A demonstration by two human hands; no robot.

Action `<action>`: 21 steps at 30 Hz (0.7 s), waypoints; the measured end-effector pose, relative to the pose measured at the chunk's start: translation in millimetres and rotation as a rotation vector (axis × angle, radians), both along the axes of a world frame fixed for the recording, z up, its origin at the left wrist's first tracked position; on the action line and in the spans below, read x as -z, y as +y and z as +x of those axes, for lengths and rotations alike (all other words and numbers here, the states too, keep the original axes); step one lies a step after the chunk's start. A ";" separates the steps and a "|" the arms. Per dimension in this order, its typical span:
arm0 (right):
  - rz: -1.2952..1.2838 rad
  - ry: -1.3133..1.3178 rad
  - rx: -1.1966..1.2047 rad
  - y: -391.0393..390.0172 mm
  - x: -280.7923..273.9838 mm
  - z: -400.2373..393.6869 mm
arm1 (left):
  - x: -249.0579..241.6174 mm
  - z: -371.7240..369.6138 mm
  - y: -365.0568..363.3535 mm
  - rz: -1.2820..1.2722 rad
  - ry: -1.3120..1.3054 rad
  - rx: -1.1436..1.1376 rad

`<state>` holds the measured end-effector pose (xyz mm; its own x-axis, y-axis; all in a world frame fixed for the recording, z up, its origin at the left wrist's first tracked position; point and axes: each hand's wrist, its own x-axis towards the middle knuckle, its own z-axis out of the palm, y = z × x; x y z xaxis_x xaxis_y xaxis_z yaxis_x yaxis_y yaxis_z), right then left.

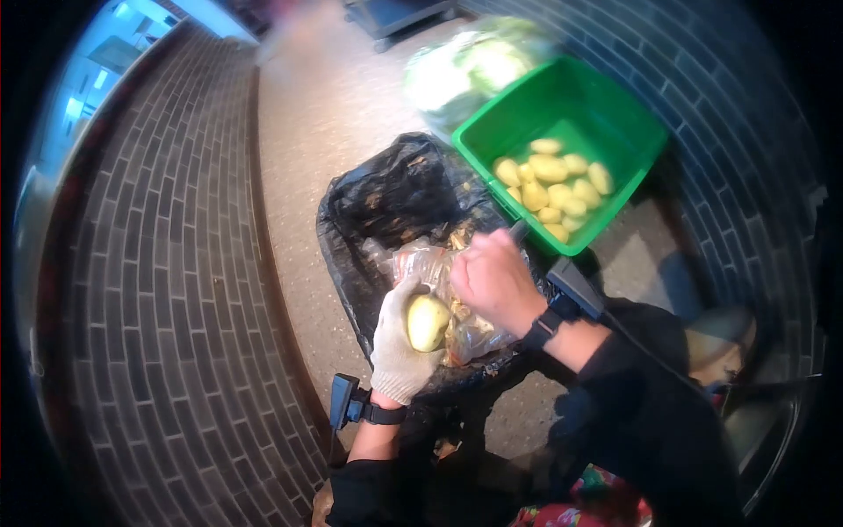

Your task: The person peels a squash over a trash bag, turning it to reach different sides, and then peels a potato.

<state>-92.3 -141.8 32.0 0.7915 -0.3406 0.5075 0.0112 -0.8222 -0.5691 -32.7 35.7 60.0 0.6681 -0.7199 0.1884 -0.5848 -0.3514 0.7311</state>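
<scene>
My left hand (pixel 399 351), in a pale knitted glove, cups a potato (pixel 428 322) from the left and below. The potato looks mostly pale yellow, with a darker patch on its lower right side. My bare right hand (pixel 497 279) is closed just right of the potato, apart from it. A dark end, perhaps a handle, sticks out by its knuckles, but blur hides what the fingers hold. Both hands are above a bin lined with a black plastic bag (pixel 351 220), where peelings (pixel 459 237) and clear plastic wrapping (pixel 420 261) lie.
A green tub (pixel 562 92) with several peeled potatoes (pixel 549 169) stands beyond the bin, on the right. Behind it sits a clear bag of pale green produce (pixel 492 66). Brick-patterned walls (pixel 176 263) run along both sides. A dark wheeled cart (pixel 399 18) stands farther back.
</scene>
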 end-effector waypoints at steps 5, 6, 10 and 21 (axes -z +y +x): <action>-0.050 0.072 0.134 -13.6 12.6 5.3 | -11.8 3.5 3.3 -0.094 0.014 0.008; -0.052 0.075 0.115 -10.4 5.5 4.8 | -10.7 6.7 3.2 -0.096 0.016 -0.011; 0.093 -0.037 -0.041 3.2 -9.0 2.4 | -5.3 7.7 -2.0 0.050 -0.092 -0.001; -0.027 0.011 0.113 -6.0 13.8 11.5 | -3.2 8.4 8.4 -0.190 0.259 0.046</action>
